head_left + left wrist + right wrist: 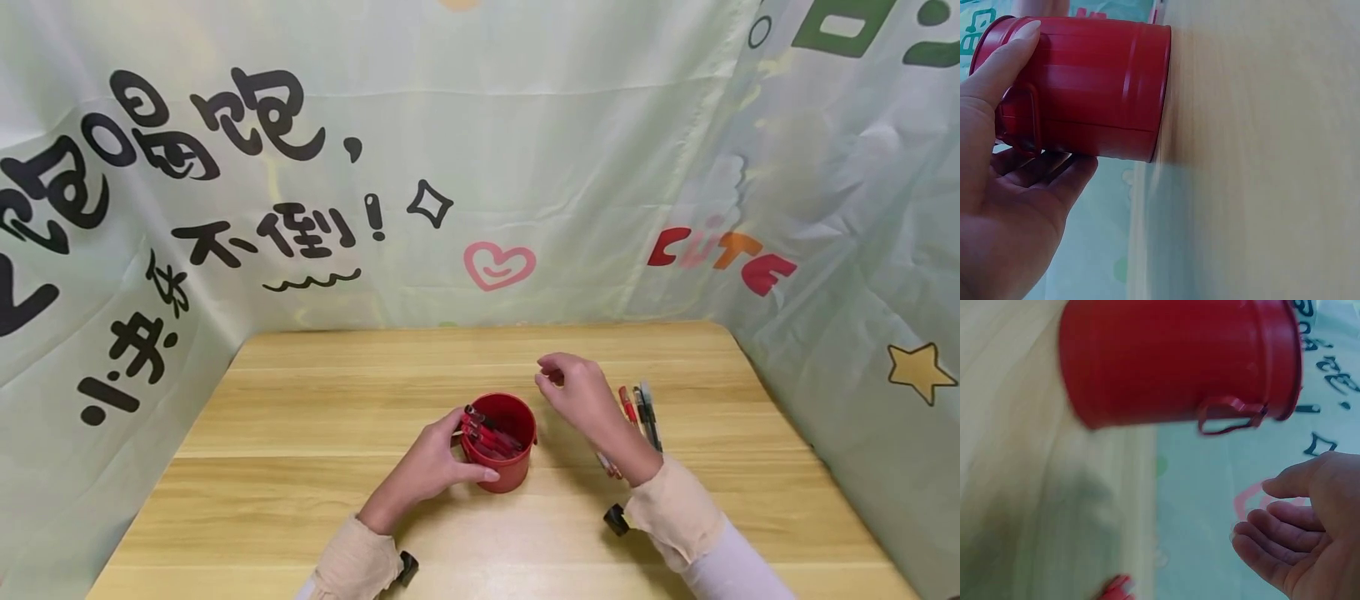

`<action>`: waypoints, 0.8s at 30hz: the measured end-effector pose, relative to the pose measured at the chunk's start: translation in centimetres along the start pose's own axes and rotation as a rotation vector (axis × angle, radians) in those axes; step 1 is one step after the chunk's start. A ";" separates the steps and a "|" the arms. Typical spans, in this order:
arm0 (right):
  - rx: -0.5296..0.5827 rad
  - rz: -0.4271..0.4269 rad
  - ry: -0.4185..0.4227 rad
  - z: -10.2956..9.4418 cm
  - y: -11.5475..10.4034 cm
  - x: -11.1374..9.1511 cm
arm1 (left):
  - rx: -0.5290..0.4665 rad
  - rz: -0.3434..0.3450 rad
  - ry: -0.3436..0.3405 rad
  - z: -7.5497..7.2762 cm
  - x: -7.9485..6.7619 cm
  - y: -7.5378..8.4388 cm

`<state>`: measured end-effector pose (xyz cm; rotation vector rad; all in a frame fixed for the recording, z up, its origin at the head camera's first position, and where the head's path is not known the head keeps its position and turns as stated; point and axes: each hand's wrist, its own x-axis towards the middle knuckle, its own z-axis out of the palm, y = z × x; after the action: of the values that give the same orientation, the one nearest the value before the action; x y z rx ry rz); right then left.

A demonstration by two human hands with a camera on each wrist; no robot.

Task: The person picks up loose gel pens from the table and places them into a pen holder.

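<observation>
2 beige cuffs point(678, 512), pale sleeves point(738, 568)

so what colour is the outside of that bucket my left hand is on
The bucket is plain red outside, showing best in the left wrist view.

Pale green cloth point(585, 167) is hanging as walls behind and on both sides of the surface point(285, 433), creasing plainly at the right. Bold black Chinese characters point(202, 229) are spreading across the left and back, with a wavy line point(311, 282) running beneath and a four-pointed star outline point(430, 204) sitting alongside. A pink heart point(498, 272), multicoloured "CUTE" lettering point(727, 250), a yellow star point(921, 372) and dark green shapes point(810, 29) are appearing farther right. The surface is showing light wood grain and rounded far corners, and light is gleaming softly on its near part.
</observation>
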<state>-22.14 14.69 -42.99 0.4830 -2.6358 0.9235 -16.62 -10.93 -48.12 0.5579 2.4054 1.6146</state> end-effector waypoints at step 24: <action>-0.225 0.241 -0.260 0.4 4.4 -1.1 | 0.002 0.003 0.005 0.3 0.0 0.2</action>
<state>-23.03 17.90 -46.03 0.2480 -3.0403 0.6519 -16.44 -10.59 -48.08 0.5584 2.4112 1.6161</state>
